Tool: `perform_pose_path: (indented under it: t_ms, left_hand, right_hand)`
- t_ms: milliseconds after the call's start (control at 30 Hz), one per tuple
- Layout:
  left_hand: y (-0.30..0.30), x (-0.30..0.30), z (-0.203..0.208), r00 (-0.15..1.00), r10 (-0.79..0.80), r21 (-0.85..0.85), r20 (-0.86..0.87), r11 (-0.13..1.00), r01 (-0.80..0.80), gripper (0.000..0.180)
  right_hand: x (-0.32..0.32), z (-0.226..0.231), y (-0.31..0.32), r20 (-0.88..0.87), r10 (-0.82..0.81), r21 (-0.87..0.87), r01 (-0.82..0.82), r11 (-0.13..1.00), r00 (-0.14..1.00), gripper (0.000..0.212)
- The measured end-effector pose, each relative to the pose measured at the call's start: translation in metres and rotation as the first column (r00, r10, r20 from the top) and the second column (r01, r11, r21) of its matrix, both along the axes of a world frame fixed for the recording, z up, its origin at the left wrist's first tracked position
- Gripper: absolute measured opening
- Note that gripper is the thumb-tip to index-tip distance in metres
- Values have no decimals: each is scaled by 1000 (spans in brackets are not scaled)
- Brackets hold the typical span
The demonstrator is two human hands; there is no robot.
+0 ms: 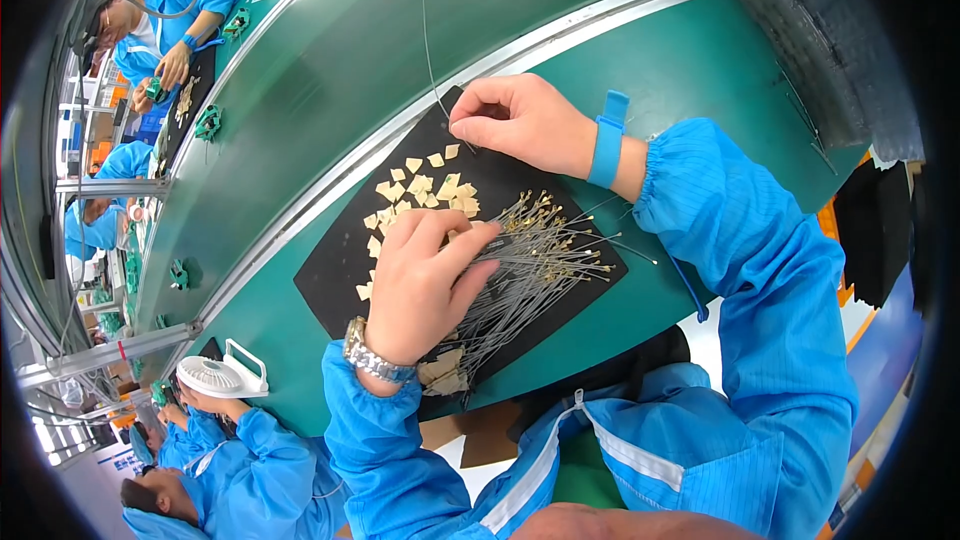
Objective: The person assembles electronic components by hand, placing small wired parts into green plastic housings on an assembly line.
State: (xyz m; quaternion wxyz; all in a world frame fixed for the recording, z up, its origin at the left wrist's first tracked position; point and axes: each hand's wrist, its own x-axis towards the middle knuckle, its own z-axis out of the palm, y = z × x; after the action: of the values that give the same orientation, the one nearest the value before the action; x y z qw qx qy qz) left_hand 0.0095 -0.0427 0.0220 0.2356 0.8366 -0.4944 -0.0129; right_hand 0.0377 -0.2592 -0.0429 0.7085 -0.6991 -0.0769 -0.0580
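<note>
Between the thumb and forefinger of my right hand [525, 127] a thin grey cable [428, 50] is pinched; its free length rises over the bench's far rail. My left hand [425, 285] hovers low over the black mat [330, 260], thumb and forefinger apart and nothing visible between them. Just right of its fingertips lies a heap of grey cables [510, 290] with small gold-coloured ends [545, 215]. Small cream-coloured square pieces [420, 183] are scattered on the mat beyond my left hand, and more cream pieces [445, 372] lie near the mat's front corner.
A metal rail [330, 190] divides my green bench [660, 80] from a green conveyor belt [330, 50] carrying small green assemblies [208, 123]. A white fan [222, 375] stands left. A grey screen [810, 30] borders the right. Co-workers in blue sit across and to the left.
</note>
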Motion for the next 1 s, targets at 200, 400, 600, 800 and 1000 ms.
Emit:
perform_pose_path:
  t_ms: [200, 400, 600, 800, 1000]
  left_hand:
    - [2, 5, -13, 996, -27, -65, 84, 997, 33, 21]
    - [-6, 4, -9, 999, -17, 4, 31, 1000, 17, 22]
    - [14, 2, 0, 995, 79, -28, -62, 996, -81, 17]
    - [61, -19, 23, 907, 323, 17, -271, 944, -331, 14]
    - [99, -28, 13, 880, 399, 95, -256, 917, -388, 13]
  right_hand:
    - [-1, 2, -2, -22, 32, -38, -33, 999, 999, 13]
    - [-1, 2, -3, -29, 33, -31, -34, 999, 999, 15]
    - [0, 7, -1, 1, -3, -128, 3, 992, 1000, 15]
    - [-3, 10, -4, -45, 4, -92, -9, 996, 999, 13]
    - [-4, 7, -4, -104, 33, -45, -38, 998, 994, 14]
